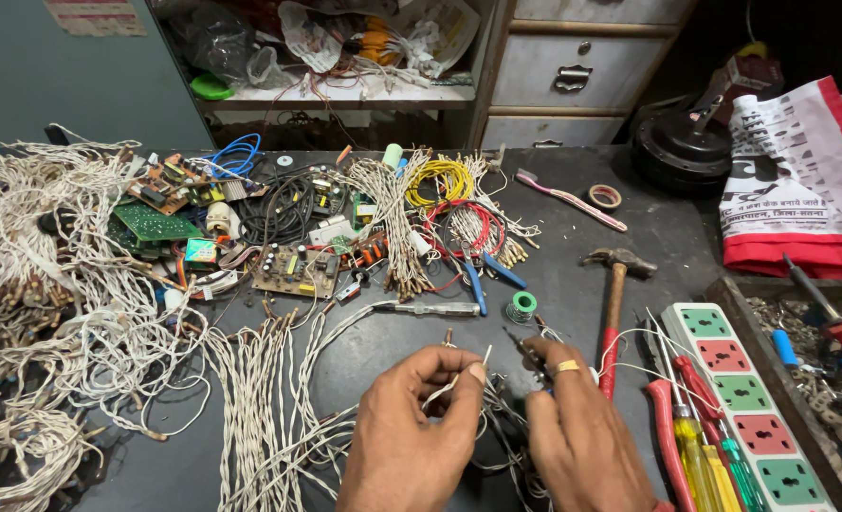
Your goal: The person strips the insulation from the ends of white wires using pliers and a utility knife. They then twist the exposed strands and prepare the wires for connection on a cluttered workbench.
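Dark cluttered workbench (592,275); left hand (411,431) pinching twisted white wire (459,377) at fingertips (478,372); right hand (577,431) gripping thin probe-like tool (525,349); hammer (613,303) lying just beside; risking slippage, snagging neighbouring wire bundles (260,398).

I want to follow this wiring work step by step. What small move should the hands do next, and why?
Probably bring the tool tip onto the bare wire end. The left hand pinches a thin white wire with its end raised; the right hand holds a slim dark-tipped tool just beside it, not yet touching.
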The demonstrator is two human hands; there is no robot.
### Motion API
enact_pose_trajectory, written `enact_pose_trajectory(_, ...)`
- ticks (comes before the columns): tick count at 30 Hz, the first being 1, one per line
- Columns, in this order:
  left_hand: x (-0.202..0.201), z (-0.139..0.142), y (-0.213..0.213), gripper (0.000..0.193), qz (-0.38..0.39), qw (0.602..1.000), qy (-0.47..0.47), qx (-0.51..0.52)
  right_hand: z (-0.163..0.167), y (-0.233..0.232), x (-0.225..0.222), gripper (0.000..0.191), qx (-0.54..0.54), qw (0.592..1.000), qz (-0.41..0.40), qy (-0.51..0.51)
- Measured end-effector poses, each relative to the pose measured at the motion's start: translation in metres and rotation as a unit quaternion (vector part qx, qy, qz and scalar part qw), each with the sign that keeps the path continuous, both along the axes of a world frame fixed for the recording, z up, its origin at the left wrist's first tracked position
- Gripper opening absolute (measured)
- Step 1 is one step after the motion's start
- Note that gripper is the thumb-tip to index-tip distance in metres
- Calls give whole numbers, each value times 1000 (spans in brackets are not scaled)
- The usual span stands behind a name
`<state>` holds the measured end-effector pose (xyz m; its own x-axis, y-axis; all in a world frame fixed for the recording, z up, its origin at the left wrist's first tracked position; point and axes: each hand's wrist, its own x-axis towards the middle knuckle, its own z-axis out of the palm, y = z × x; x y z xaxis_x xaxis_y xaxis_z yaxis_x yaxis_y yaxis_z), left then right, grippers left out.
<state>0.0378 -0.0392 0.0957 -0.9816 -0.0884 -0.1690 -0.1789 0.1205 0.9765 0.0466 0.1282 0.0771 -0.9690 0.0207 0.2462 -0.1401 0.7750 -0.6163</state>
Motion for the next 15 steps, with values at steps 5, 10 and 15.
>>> enact_pose_trajectory(5,-1,2,-5,26,10,1000,-17,1,9,0,-1,47,27,999,7,-25)
enact_pose_trajectory(10,-2,4,-5,27,6,1000,-4,-1,13,-8,2,51,13,998,20,-55)
enact_pose_trajectory(15,0,7,-7,28,4,1000,-23,1,16,-13,3,53,4,996,16,-85)
